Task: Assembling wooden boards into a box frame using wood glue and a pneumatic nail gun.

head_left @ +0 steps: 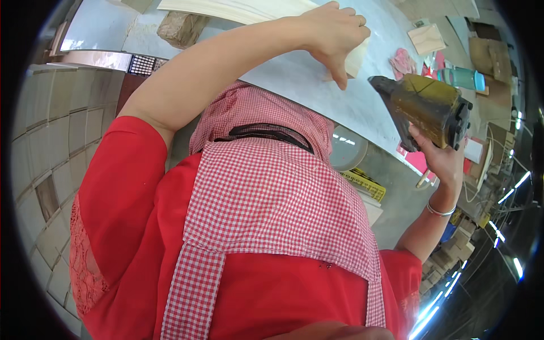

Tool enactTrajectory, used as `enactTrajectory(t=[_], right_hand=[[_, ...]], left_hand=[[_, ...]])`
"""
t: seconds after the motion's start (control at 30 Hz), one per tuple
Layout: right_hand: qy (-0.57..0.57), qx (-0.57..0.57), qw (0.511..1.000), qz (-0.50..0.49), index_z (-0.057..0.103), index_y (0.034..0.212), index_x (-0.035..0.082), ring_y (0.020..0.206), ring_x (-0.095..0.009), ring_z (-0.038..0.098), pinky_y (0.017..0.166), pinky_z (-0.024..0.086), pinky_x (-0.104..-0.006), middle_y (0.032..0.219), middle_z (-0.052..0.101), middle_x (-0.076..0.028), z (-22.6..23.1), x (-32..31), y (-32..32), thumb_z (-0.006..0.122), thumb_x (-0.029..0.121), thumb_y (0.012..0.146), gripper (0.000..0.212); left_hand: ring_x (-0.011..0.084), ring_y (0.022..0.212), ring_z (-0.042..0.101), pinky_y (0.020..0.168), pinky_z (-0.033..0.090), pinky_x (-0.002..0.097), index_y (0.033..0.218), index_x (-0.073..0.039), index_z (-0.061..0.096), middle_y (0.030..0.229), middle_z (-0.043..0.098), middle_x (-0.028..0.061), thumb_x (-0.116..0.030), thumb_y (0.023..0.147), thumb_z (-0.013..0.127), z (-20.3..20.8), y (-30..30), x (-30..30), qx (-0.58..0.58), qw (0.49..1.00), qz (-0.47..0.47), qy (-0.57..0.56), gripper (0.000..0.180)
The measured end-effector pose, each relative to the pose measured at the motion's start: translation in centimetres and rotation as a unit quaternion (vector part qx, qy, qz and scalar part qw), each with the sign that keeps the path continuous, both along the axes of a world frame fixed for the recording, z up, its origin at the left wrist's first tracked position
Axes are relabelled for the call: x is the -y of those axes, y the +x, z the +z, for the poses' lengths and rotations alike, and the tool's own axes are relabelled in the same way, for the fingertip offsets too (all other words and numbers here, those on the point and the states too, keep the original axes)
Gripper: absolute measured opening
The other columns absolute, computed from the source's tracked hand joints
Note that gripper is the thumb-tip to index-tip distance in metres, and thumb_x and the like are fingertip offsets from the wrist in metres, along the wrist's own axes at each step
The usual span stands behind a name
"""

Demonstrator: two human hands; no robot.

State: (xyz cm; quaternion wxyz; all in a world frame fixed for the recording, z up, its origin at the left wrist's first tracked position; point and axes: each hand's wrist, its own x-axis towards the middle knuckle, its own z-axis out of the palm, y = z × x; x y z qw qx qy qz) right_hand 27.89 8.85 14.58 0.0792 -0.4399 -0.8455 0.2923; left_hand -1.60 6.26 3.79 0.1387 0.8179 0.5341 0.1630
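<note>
Hand, right (443, 161): clamped on a nail gun (428, 102), thumb along its near side, other fingers mostly hidden.
Nail gun: seemingly raised off the surface (368, 113), nose toward the left hand (334, 34); gripped low, probably so the weight sits in the palm and the nose stays free. Rounded, scuffed yellow body, dark angular ends.
Hand, left: over a wood piece (357, 59), fingers bunched, thumb spread apart; perhaps steadying it, though I cannot tell whether it closes on the wood.
Wood piece: on the surface beneath that hand, pale and flat-faced, partly covered.
Board (238, 8): long, pale, smooth, beyond the left forearm.
Block (181, 29): brown, rough, chunky, near the board.
Cloth (403, 63): pink, soft, crumpled, beyond the nail gun.
Bottle (460, 78): clear teal, lying sideways in view, near the cloth, likely kept out of the way.
Apron (277, 198): red-and-white checked fabric.
</note>
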Motion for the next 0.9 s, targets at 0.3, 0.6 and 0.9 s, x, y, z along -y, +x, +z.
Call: enactTrajectory(t=[0.3, 0.6, 0.9], right_hand=[[-0.027, 0.027, 0.999, 0.017, 0.058, 0.113, -0.006, 0.091, -0.016, 0.068, 0.079, 0.056, -0.0306, 0.105, 0.070, -0.011, 0.4, 0.1, -2.3, 0.087, 0.014, 0.076, 0.051], [-0.053, 0.046, 0.997, 0.038, 0.063, 0.116, -0.003, 0.095, -0.016, 0.065, 0.084, 0.053, -0.0308, 0.107, 0.072, -0.009, 0.8, -0.3, -3.2, 0.080, 0.005, 0.082, 0.038], [0.000, 0.083, 0.992, 0.095, 0.064, 0.109, -0.004, 0.094, -0.018, 0.067, 0.084, 0.053, -0.0330, 0.104, 0.071, -0.010, 1.5, -1.4, -3.8, 0.087, 0.015, 0.076, 0.045]], left_hand=[[0.0348, 0.110, 0.056, 0.095, 0.043, 0.0447, 0.107, 0.004, 0.061, 0.110, 0.062, 0.0206, -0.047, 0.055, 0.088, -0.4, 0.0, 0.2, 0.023, 1.000, 0.005, 0.008, 0.077], [0.0348, 0.110, 0.056, 0.095, 0.044, 0.0447, 0.105, 0.004, 0.062, 0.109, 0.062, 0.0211, -0.046, 0.058, 0.087, 1.9, 2.0, 1.9, -0.079, 0.995, 0.064, 0.007, 0.073], [0.0345, 0.112, 0.056, 0.097, 0.043, 0.0478, 0.107, 0.005, 0.062, 0.114, 0.060, 0.0211, -0.052, 0.061, 0.083, 0.8, -0.2, 1.2, -0.037, 0.998, 0.046, 0.000, 0.077]])
